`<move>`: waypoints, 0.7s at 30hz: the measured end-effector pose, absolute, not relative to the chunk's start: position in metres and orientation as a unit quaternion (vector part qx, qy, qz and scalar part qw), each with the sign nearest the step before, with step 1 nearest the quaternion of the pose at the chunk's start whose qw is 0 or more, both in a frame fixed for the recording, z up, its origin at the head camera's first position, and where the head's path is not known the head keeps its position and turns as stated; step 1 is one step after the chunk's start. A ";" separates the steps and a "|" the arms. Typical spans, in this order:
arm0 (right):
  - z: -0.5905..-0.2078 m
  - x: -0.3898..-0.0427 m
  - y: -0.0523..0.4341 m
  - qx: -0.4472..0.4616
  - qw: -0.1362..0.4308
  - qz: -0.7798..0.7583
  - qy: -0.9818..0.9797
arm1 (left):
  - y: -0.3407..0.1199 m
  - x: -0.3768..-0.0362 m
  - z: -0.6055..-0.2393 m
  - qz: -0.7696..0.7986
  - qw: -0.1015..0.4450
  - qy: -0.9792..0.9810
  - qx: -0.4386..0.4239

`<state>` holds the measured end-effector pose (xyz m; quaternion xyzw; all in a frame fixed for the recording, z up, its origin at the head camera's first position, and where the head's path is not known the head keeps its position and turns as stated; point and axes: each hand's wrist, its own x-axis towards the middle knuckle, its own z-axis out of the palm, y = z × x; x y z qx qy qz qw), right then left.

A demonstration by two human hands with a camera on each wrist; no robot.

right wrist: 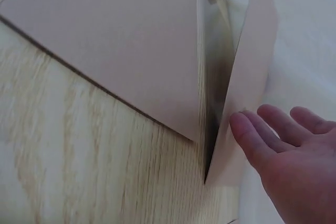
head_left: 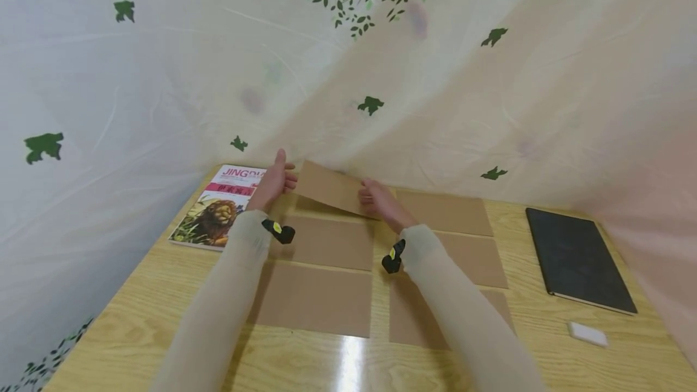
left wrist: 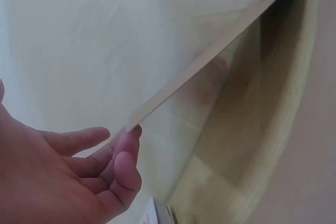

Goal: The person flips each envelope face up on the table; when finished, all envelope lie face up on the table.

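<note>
A brown cardboard sheet (head_left: 332, 187) is tilted up off the table at the back of the left column. My left hand (head_left: 274, 181) is at its left end, thumb standing up away from the sheet. In the left wrist view the loosely bent fingers (left wrist: 126, 166) touch the sheet's edge. My right hand (head_left: 381, 201) is at the other end. Its extended fingers (right wrist: 249, 132) touch the sheet in the right wrist view, without a visible pinch. Below it lie two flat cardboard sheets, a middle one (head_left: 332, 244) and a front one (head_left: 321, 301).
Several more sheets, including one at the back (head_left: 446, 213), form a right column, partly under my right sleeve. A lion-cover magazine (head_left: 218, 213) lies left. A black notebook (head_left: 577, 259) and a white eraser-like block (head_left: 587, 334) lie right. A patterned curtain (head_left: 327, 89) hangs behind the table (head_left: 147, 307).
</note>
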<state>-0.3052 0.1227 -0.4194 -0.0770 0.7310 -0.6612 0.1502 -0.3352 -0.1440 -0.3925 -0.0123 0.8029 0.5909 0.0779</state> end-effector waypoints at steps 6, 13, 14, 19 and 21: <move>-0.417 -0.303 0.120 -0.076 0.139 -0.672 0.724 | -0.139 -0.329 -0.381 0.615 0.056 0.786 0.019; -0.413 -0.300 0.119 -0.086 0.126 -0.661 0.735 | -0.131 -0.323 -0.370 0.649 0.021 0.757 0.074; -0.412 -0.300 0.118 -0.087 0.122 -0.660 0.737 | -0.130 -0.323 -0.369 0.651 0.017 0.755 0.079; -0.410 -0.299 0.117 -0.094 0.113 -0.653 0.743 | -0.123 -0.320 -0.361 0.668 0.007 0.738 0.095; -0.410 -0.298 0.117 -0.096 0.114 -0.646 0.748 | -0.121 -0.320 -0.358 0.680 0.005 0.726 0.099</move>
